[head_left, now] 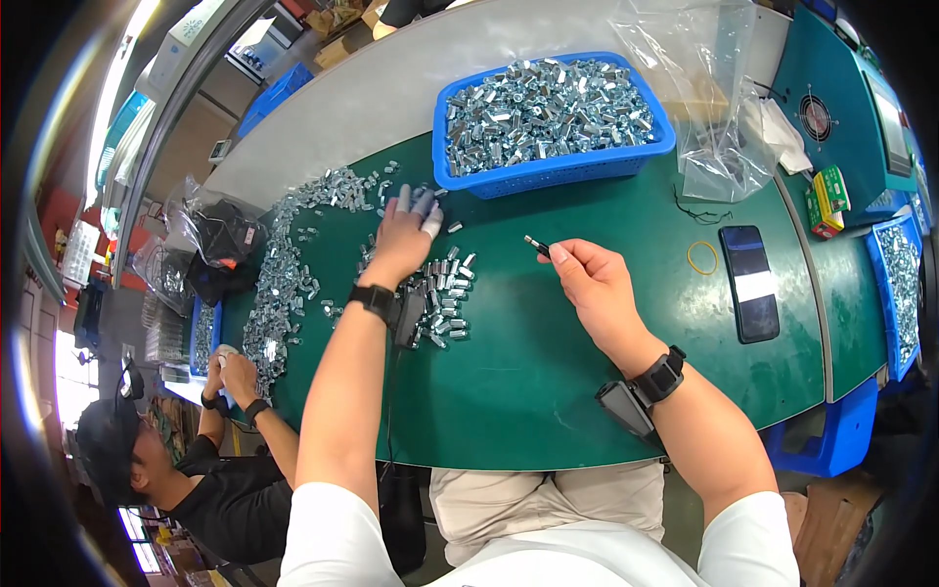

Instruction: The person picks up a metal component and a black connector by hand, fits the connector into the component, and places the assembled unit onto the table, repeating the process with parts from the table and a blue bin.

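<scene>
While the left hand (409, 230), fingers spread and capped, presses on loose metal nuts (442, 293) on the green table (548, 372), the right hand (590, 284) pinches a small dark pin (536, 246). Judgement: pick one nut at a time, keeping the pin level.

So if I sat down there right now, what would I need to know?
Left hand: stretched out, fingertips in finger cots on the loose metal nuts on the green table.
Right hand: pinching a small dark rod just above the table.
More nuts fill the blue basket beyond, and a long heap runs down the left.
Done: cannot tell from here.
Left: most nuts lie unsorted.
</scene>
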